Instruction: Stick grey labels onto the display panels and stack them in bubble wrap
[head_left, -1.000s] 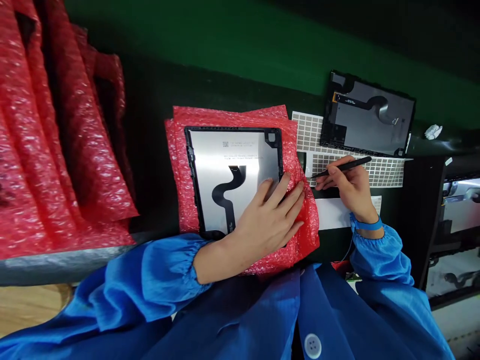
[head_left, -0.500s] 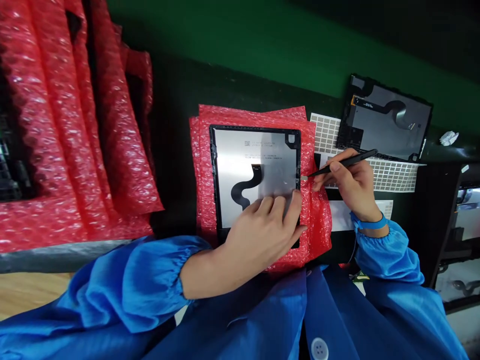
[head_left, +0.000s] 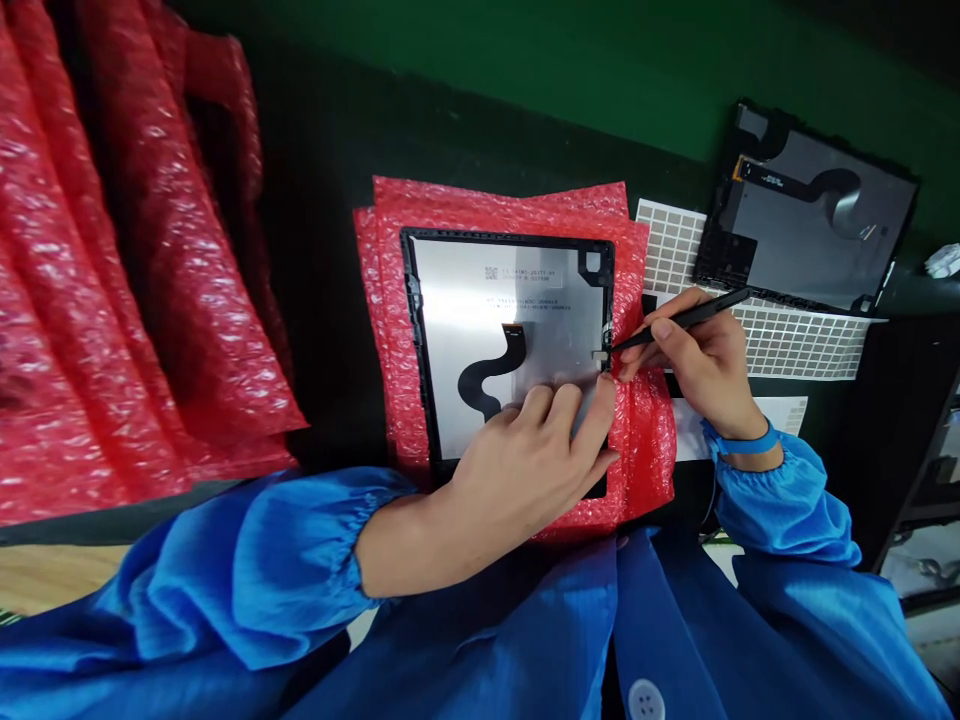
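A tablet screen panel (head_left: 510, 320) lies back side up on red bubble wrap (head_left: 495, 205), with a black flex cable (head_left: 491, 365) curving across its silver back. My left hand (head_left: 536, 460) rests flat on the panel's near right corner, fingers stretched out. My right hand (head_left: 701, 365) grips black tweezers (head_left: 679, 320) like a pen. The tweezer tip touches a small grey sticker (head_left: 600, 354) at the panel's right edge.
A white sheet of small grid stickers (head_left: 780, 340) lies to the right, partly under a second screen panel (head_left: 814, 225). A pile of red bubble bags (head_left: 112, 260) fills the left. More panels sit in a rack at the far right (head_left: 930, 470).
My right hand moved the tweezers from the sticker sheet to the panel's right edge, carrying a small sticker. My left hand slid down toward the panel's near corner.
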